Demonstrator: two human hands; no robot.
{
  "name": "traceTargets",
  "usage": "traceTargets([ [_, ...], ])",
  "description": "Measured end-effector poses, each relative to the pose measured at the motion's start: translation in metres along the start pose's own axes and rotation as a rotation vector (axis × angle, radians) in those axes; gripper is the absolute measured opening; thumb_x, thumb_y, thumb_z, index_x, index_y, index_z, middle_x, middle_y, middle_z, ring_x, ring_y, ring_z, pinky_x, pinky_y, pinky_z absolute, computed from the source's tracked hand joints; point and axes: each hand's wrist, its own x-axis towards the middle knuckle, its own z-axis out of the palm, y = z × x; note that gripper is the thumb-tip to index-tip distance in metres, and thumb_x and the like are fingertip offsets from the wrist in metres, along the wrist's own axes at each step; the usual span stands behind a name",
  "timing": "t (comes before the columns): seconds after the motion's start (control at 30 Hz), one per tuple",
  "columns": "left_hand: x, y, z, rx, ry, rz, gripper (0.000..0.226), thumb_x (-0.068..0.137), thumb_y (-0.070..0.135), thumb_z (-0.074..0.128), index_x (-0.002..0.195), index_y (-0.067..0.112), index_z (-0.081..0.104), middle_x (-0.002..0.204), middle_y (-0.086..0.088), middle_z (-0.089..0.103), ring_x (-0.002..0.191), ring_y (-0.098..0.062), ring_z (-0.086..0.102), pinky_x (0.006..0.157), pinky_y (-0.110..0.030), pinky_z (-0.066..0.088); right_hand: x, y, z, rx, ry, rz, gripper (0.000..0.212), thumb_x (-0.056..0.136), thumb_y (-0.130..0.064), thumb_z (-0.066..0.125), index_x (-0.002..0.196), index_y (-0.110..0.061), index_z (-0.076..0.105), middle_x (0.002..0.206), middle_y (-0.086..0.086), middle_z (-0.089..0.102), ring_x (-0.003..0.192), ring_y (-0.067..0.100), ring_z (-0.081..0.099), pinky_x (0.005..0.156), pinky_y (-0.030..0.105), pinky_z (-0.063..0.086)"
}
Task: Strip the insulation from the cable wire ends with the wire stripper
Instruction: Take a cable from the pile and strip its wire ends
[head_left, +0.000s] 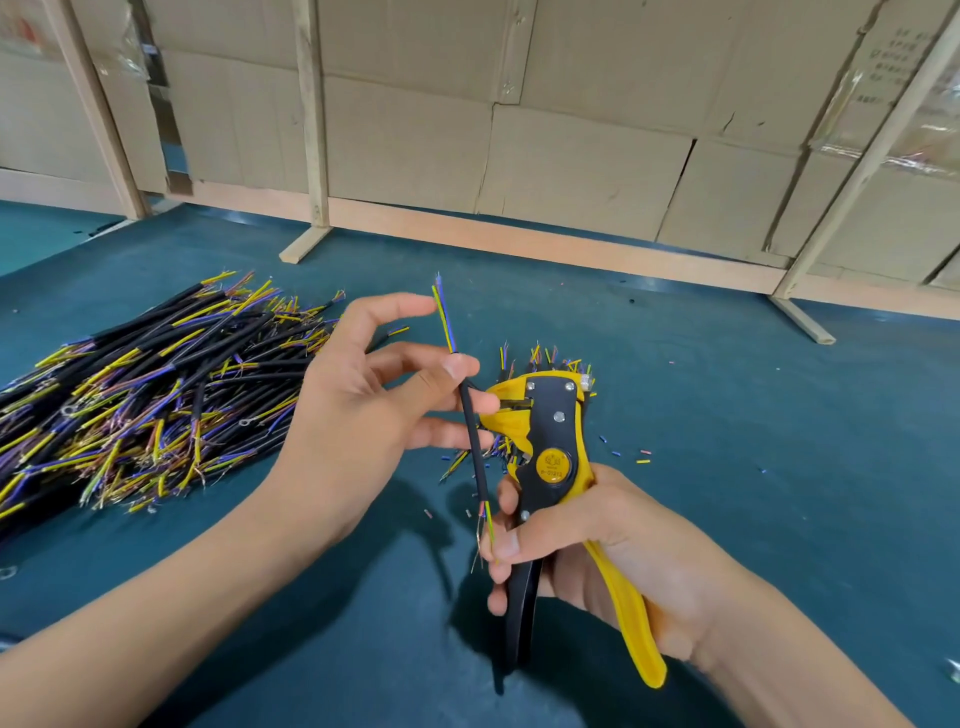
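the left hand (358, 400) held a short black cable (474, 441) upright above the middle of the green table (727, 415), pinching its black sheath between the thumb and the curled middle fingers, with the index finger raised and loosely bent above. from the cable's upper end, yellow and blue inner wires (444, 317) stuck up past the fingers, their tips bare. the cable's lower end, with thin coloured wires fanning out, hung down in front of the right hand's fingers, touching or just in front of them; which one could not be told.

the right hand (587, 535) gripped the yellow and black wire stripper (550, 462), fingers wrapped round the black handle and the yellow handle running under the palm toward the near edge. the stripper's head pointed up and away, its jaws just beside the left fingertips and the cable.

behind the stripper's head lay a small cluster of cables (540, 358) with coloured ends. a large pile of black cables (145, 395) with yellow and blue wire ends covered the left side of the table. small cut insulation bits (642, 460) were scattered right of the stripper. cardboard panels (571, 104) in wooden frames stood along the far edge.
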Motion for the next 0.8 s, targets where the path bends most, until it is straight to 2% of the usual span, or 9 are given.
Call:
traceTargets([
  [0.23, 0.0011, 0.0037, -0.0024, -0.071, -0.01, -0.068, 0.039, 0.077, 0.009, 0.07, 0.115, 0.009, 0.06, 0.091, -0.019, 0.071, 0.079, -0.04, 0.073, 0.063, -0.046, 0.06, 0.0014, 0.0013, -0.0011, 0.024, 0.004, 0.019, 0.021, 0.07, 0.012, 0.067, 0.081, -0.005, 0.061, 0.078, 0.022, 0.059, 0.065, 0.03, 0.058, 0.069, 0.044, 0.056],
  [0.47, 0.0033, 0.0065, -0.0024, -0.27, -0.09, -0.188, 0.036, 0.083, -0.005, 0.061, 0.118, 0.001, 0.061, 0.091, -0.018, 0.067, 0.087, -0.035, 0.072, 0.073, -0.051, 0.059, 0.002, 0.0015, -0.0029, 0.025, 0.0, 0.027, 0.021, 0.068, 0.011, 0.067, 0.08, -0.005, 0.062, 0.078, 0.021, 0.059, 0.066, 0.03, 0.059, 0.069, 0.044, 0.057],
  [0.63, 0.005, 0.0068, -0.0033, -0.346, -0.064, -0.23, 0.015, 0.087, 0.013, 0.065, 0.098, 0.008, 0.073, 0.089, -0.015, 0.07, 0.086, -0.032, 0.074, 0.072, -0.048, 0.06, 0.0022, 0.0021, -0.0035, 0.02, -0.004, 0.027, 0.022, 0.068, 0.011, 0.068, 0.081, -0.005, 0.061, 0.078, 0.021, 0.06, 0.065, 0.03, 0.059, 0.07, 0.044, 0.056],
  [0.8, 0.0074, 0.0099, -0.002, -0.421, -0.026, -0.313, 0.016, 0.09, 0.021, 0.065, 0.09, 0.009, 0.075, 0.088, -0.008, 0.068, 0.089, -0.024, 0.073, 0.074, -0.044, 0.061, 0.0035, 0.003, -0.0045, 0.03, -0.003, 0.03, 0.023, 0.069, 0.012, 0.067, 0.084, -0.004, 0.06, 0.076, 0.02, 0.059, 0.066, 0.031, 0.059, 0.07, 0.045, 0.056],
])
